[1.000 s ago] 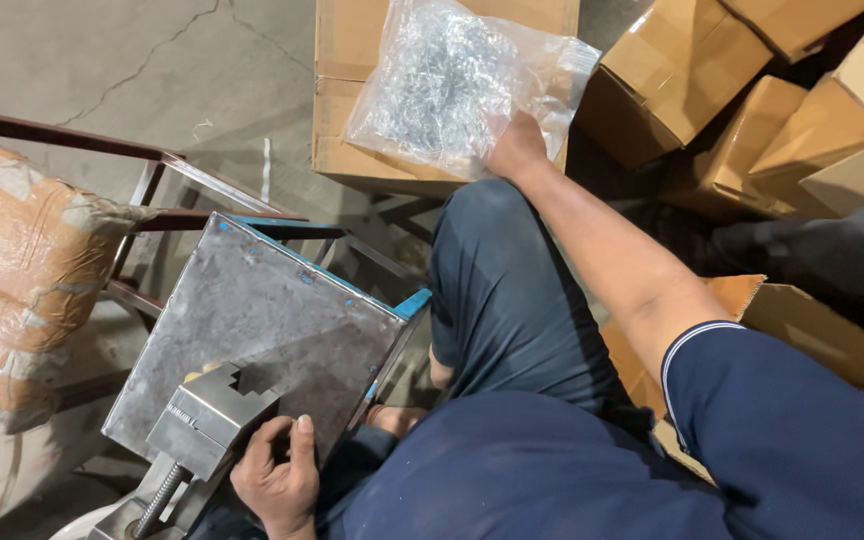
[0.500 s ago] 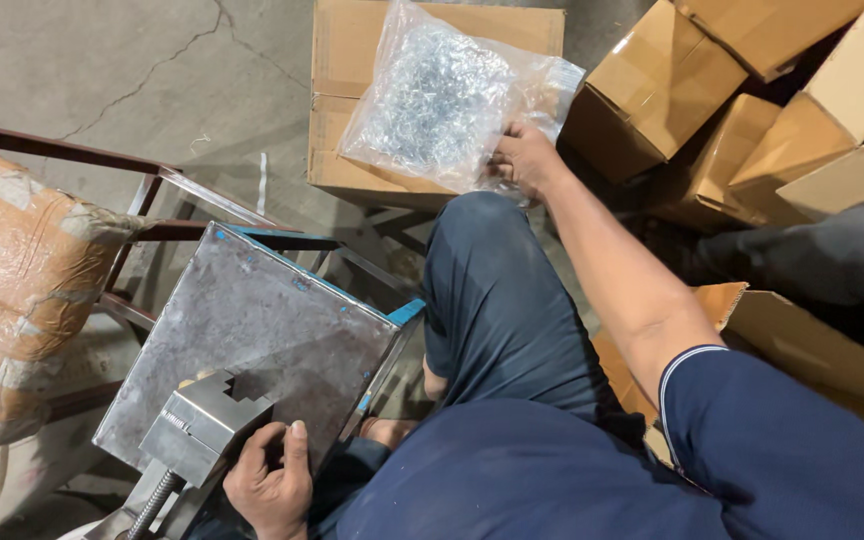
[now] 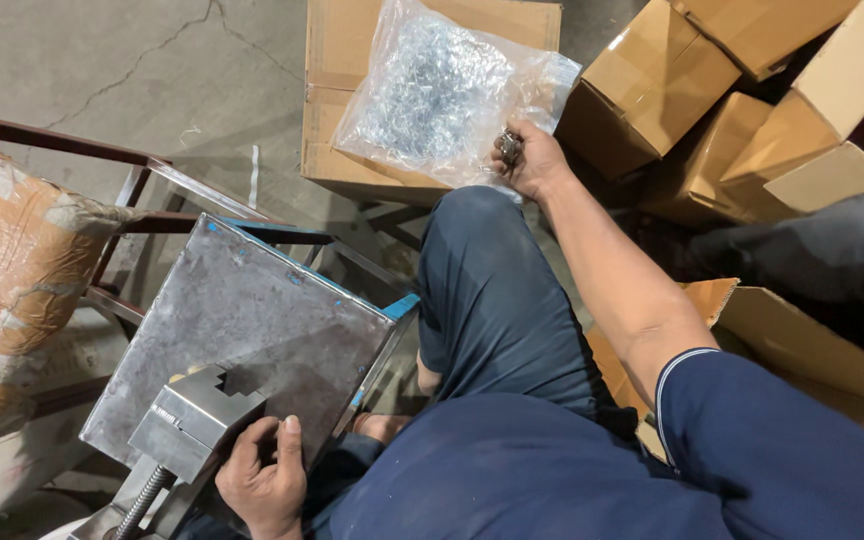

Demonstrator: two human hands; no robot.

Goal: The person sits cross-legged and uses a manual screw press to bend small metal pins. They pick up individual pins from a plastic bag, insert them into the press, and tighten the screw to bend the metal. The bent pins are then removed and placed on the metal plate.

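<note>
The right hand point(image 3: 532, 160) has drawn out of the clear bag point(image 3: 442, 90), clutching metal pieces point(image 3: 509, 148).
</note>
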